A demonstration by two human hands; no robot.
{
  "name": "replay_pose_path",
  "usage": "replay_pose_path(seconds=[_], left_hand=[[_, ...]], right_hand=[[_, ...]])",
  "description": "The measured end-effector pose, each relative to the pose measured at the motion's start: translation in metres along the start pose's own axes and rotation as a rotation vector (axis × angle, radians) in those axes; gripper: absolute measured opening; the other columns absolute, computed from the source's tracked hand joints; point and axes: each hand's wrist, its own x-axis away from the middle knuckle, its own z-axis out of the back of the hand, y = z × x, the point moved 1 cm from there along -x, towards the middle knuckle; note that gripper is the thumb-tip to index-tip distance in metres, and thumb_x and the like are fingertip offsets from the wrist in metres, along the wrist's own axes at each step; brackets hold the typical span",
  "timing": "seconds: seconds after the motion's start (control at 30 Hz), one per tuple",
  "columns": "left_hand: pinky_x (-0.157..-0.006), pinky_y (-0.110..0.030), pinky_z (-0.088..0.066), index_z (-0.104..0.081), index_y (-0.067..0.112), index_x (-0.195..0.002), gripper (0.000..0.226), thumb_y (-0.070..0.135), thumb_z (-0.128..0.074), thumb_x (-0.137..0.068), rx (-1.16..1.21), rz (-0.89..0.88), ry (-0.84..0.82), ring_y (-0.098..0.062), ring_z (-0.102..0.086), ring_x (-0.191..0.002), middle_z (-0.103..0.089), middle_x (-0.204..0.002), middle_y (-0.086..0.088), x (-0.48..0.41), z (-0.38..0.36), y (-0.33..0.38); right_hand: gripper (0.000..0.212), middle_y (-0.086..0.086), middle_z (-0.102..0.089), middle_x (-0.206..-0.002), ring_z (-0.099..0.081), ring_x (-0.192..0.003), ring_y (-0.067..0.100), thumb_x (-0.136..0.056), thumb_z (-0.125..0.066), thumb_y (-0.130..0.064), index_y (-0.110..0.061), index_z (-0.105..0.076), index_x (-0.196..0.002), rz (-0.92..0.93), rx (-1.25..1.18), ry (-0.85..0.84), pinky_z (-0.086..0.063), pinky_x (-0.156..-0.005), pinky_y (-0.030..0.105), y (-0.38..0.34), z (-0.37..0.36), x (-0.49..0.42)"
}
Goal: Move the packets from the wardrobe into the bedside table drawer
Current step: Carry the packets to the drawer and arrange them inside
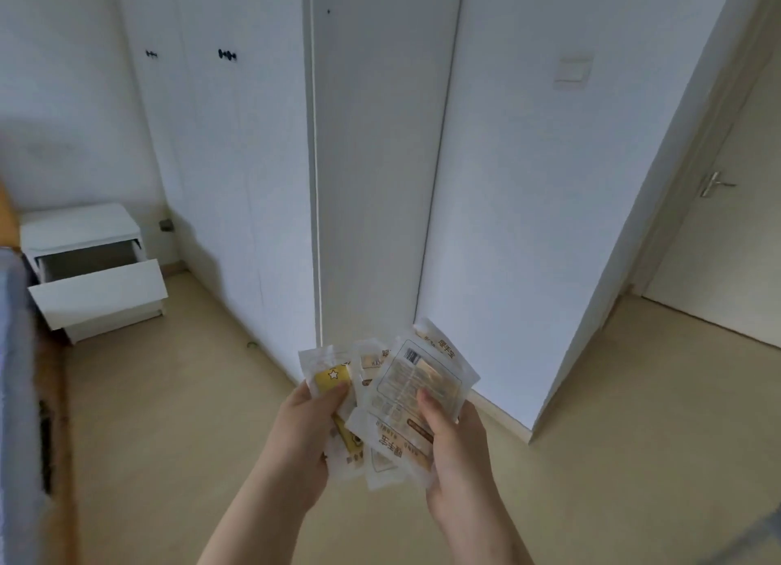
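Packets [397,399] are fanned out in front of the wardrobe [236,163]. The left hand [302,433] has its grip closed on them, thumb on top, and the right hand [454,442] likewise. Left of the wardrobe, the bedside table [80,226] has its drawer [99,290] pulled open.

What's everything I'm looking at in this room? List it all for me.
packets: several, overlapping, exact count unclear; white with yellow and tan print; held in both hands
bedside table: one, white, far left
drawer: one, white, pulled open on the bedside table
wardrobe: one, white, behind the table
knobs: black, on wardrobe doors
light switch: one, white, on wall
door: one, cream, right
floor: beige
left hand: grips the packets' left side
right hand: grips the packets' right side
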Motion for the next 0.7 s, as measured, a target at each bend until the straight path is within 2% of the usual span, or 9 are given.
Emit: replay_pose_path(seconds=[0.07,0.23,0.33,0.47,0.63,0.7], left_hand=[[-0.059,-0.039,-0.053,-0.062,0.008,-0.093,0.015,0.006,-0.048,-0.096,0.004,-0.012,0.098,-0.024,-0.067,-0.054,-0.072,-0.068,-0.010,-0.033,0.006,0.013],[-0.065,-0.044,-0.056,-0.063,0.004,-0.102,0.015,0.005,-0.051,-0.095,0.023,-0.046,0.243,-0.030,-0.066,-0.066,-0.072,-0.083,-0.018,-0.124,0.036,0.053],[-0.067,-0.045,-0.054,-0.063,0.005,-0.102,0.013,0.005,-0.053,-0.094,0.037,-0.082,0.294,-0.030,-0.066,-0.067,-0.072,-0.083,-0.018,-0.182,0.055,0.089],[-0.068,-0.045,-0.055,-0.063,0.010,-0.093,0.009,0.007,-0.054,-0.094,0.041,-0.144,0.388,-0.028,-0.066,-0.064,-0.073,-0.073,-0.012,-0.251,0.084,0.151],[-0.066,-0.044,-0.056,-0.062,0.015,-0.091,0.009,0.010,-0.054,-0.094,0.039,-0.233,0.491,-0.027,-0.069,-0.065,-0.074,-0.072,-0.007,-0.325,0.128,0.214],[-0.070,-0.047,-0.056,-0.062,0.017,-0.093,0.010,0.011,-0.054,-0.094,0.067,-0.240,0.534,-0.029,-0.069,-0.070,-0.074,-0.073,-0.007,-0.352,0.150,0.231]], right_hand=[[0.017,0.014,-0.071,-0.091,-0.070,-0.078,0.029,-0.088,-0.064,-0.013,-0.011,-0.057,-0.103,-0.056,0.022,-0.067,-0.058,-0.057,0.038,0.001,-0.025,-0.039],[0.020,0.015,-0.071,-0.093,-0.070,-0.080,0.031,-0.087,-0.066,-0.012,-0.008,-0.057,-0.105,-0.129,0.075,-0.201,-0.058,-0.066,0.049,0.008,-0.099,-0.129],[0.020,0.014,-0.070,-0.092,-0.070,-0.077,0.027,-0.087,-0.065,-0.011,-0.008,-0.057,-0.105,-0.142,0.107,-0.240,-0.058,-0.058,0.040,0.010,-0.155,-0.182],[0.017,0.013,-0.071,-0.089,-0.071,-0.074,0.026,-0.087,-0.065,-0.011,-0.007,-0.058,-0.103,-0.156,0.155,-0.330,-0.057,-0.053,0.036,0.007,-0.240,-0.247],[0.018,0.013,-0.071,-0.094,-0.070,-0.081,0.029,-0.088,-0.065,-0.014,-0.010,-0.058,-0.104,-0.200,0.168,-0.447,-0.058,-0.059,0.039,0.022,-0.337,-0.312],[0.017,0.013,-0.071,-0.094,-0.070,-0.080,0.027,-0.089,-0.064,-0.014,-0.011,-0.057,-0.104,-0.225,0.180,-0.491,-0.057,-0.054,0.035,0.034,-0.371,-0.337]])
